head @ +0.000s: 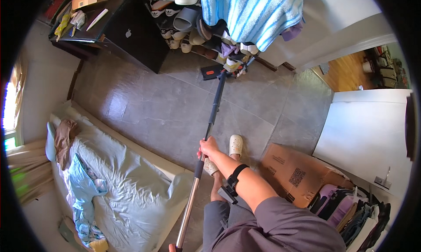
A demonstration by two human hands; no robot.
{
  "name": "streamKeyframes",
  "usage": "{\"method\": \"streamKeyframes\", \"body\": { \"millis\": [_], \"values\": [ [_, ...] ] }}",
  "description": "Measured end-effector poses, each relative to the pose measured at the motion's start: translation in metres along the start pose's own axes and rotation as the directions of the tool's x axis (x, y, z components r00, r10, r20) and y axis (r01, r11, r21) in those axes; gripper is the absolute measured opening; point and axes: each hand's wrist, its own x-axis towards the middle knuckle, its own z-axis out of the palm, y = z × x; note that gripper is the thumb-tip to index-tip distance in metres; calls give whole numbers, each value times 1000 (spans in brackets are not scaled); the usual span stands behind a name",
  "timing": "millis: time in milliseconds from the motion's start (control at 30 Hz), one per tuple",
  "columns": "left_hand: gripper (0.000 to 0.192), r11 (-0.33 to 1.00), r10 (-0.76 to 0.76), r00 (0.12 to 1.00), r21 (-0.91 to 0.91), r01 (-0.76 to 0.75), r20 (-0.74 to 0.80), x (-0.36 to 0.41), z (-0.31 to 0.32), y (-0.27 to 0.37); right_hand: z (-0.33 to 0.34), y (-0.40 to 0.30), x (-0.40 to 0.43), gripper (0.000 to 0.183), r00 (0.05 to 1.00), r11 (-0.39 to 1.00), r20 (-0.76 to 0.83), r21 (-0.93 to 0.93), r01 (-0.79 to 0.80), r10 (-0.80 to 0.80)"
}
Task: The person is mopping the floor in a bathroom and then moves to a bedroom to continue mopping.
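Note:
My right hand (pixel 209 146) is closed around the middle of a long telescopic pole (pixel 215 104) with dark grips and bare metal sections. At the bottom edge, part of my left hand (pixel 172 248) shows at the pole's near end; the rest is cut off. The pole slants away across the grey tiled floor (pixel 158 100). Its far end meets a flat black head (pixel 211 73) with an orange patch, low at the front of a shoe rack. Shoes partly hide that end, so the joint is unclear.
A striped towel (pixel 250 12) hangs over the rack of shoes (pixel 185 46). A black cabinet (pixel 131 35) stands left of it. A bed (pixel 131 186) lies at left. A cardboard box (pixel 279 166), folded clothes (pixel 338 206) and a white door (pixel 361 127) are at right.

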Motion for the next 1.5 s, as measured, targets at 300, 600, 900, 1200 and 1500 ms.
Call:
{"method": "streamKeyframes", "body": {
  "millis": [300,600,900,1200,1500],
  "values": [
    [43,996,-52,999,-77,51,-14,4,0,-15,-20,-47,34,14,999,998,-21,-35,48,-49],
    [44,994,-92,995,63,94,-30,-58,6,-6,48,45,-34,17,999,989,40,-151,4,2],
    [45,940,-341,930,54,337,138,-141,-29,3,44,82,-124,21,971,983,177,55,-173,161],
    [35,921,-212,971,354,162,108,-92,-52,93,-70,51,-93,17,991,887,76,441,-134,111],
    [29,857,27,999,515,-40,33,-25,-43,186,-167,-30,-42,7,998,828,-40,561,-8,37]
  ]
}}
